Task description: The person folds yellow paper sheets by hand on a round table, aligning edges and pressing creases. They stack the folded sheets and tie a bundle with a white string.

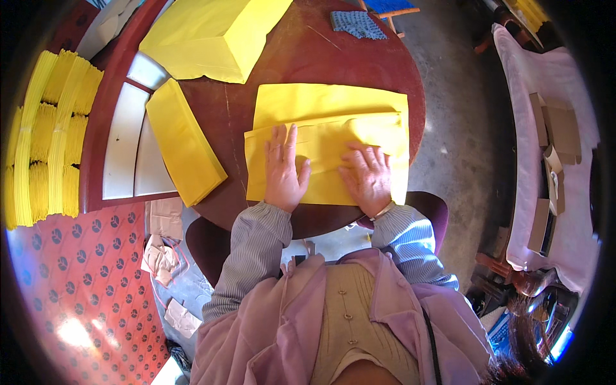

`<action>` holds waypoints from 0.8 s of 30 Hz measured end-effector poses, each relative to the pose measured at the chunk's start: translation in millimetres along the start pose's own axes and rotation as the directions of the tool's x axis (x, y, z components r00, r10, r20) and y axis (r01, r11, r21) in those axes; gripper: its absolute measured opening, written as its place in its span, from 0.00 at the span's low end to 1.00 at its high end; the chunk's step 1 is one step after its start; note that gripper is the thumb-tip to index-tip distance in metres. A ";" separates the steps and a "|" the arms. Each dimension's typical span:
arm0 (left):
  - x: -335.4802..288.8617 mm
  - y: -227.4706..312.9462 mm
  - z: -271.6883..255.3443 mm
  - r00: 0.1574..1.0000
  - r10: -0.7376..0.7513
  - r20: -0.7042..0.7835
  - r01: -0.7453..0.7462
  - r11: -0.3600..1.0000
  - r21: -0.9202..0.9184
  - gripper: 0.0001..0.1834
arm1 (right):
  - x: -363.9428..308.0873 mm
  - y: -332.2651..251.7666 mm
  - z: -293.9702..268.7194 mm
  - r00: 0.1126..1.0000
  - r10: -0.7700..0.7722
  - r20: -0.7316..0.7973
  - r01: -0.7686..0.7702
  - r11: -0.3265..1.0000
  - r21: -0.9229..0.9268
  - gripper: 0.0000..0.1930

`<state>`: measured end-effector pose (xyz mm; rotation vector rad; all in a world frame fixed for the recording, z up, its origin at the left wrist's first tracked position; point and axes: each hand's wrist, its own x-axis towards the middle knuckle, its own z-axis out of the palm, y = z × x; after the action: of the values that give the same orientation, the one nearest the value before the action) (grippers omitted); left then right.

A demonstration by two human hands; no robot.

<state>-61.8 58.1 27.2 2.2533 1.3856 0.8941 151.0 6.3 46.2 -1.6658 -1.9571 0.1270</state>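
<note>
A folded sheet of yellow paper (327,183) lies flat on the table, under both palms. The left hand (285,170) rests on its left part; the fingers are stretched out and point away from the body, with small gaps between them, and the thumb stands apart. Its fingertips reach the edge of the upper layer, behind which another layer of the yellow paper extends. The right hand (369,173) lies on the right part, its fingers a little bent and slightly spread, the tips inside that edge. Neither hand is pinching the paper.

The table (378,67) is dark red with a rounded edge. To the left is a long yellow folded piece (186,141), and beyond it a larger yellow paper form (199,38). A blue textured cloth (358,24) lies at the far side.

On the left, yellow bundles (48,135) are stacked above a red patterned sheet (90,282). On the right, opened brown cardboard (561,131) lies on a pale pink cover (510,212), across the grey floor (449,96).
</note>
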 end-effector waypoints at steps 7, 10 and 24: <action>-1.7 2.7 4.2 0.999 -0.035 -0.008 0.035 0.996 0.079 0.45 | -19.4 38.6 -26.9 0.986 0.131 -0.098 -0.148 0.972 -0.182 0.19; 1.5 7.9 3.8 0.999 -0.033 0.024 0.029 0.990 0.139 0.44 | -25.7 52.3 -33.2 0.977 0.185 -0.109 -0.206 0.949 -0.238 0.19; 1.6 13.6 12.9 0.993 -0.047 0.106 0.006 0.933 0.359 0.39 | -31.9 77.0 -41.5 0.955 0.233 -0.185 -0.274 0.930 -0.245 0.11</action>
<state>-43.6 53.6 26.2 2.4943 1.6305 0.5260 240.5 -17.9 37.6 -2.0376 -1.6951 -0.1740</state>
